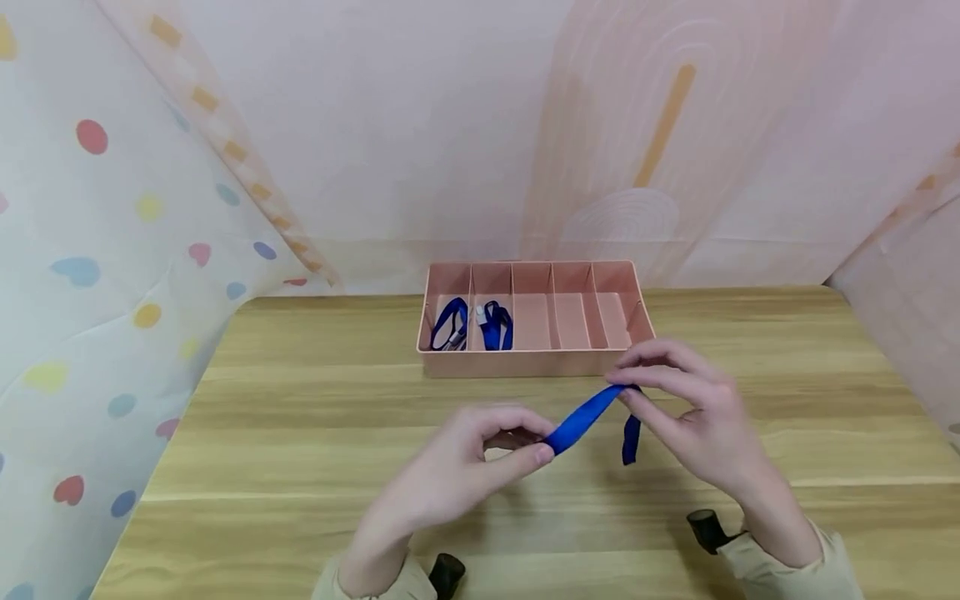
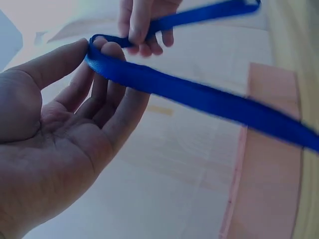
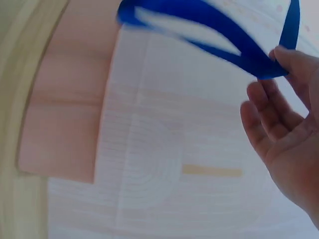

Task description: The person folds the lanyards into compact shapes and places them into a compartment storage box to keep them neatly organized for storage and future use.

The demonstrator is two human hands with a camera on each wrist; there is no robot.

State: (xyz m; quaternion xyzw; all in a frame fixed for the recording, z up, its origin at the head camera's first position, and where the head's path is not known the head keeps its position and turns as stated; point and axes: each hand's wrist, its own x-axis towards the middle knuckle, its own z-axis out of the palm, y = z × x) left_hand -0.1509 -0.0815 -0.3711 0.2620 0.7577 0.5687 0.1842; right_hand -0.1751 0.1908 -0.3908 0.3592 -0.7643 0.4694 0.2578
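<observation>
A blue lanyard (image 1: 586, 417) is stretched between my two hands, in front of the pink box. My left hand (image 1: 472, 467) pinches it between thumb and fingertips, where the strap (image 2: 199, 97) bends round in the left wrist view. Higher and to the right, my right hand (image 1: 693, 417) pinches the lanyard with thumb and fingers. A short length hangs below the right fingers in the head view. In the right wrist view the strap (image 3: 199, 12) forms a loop reaching away from that hand.
The pink divided box (image 1: 525, 364) stands at the table's back. Blue lanyards lie in its two leftmost compartments: one lanyard (image 1: 442, 329) far left, another lanyard (image 1: 495, 327) beside it. Wooden table (image 1: 300, 442) surrounds it, with a patterned cloth (image 1: 420, 125) behind.
</observation>
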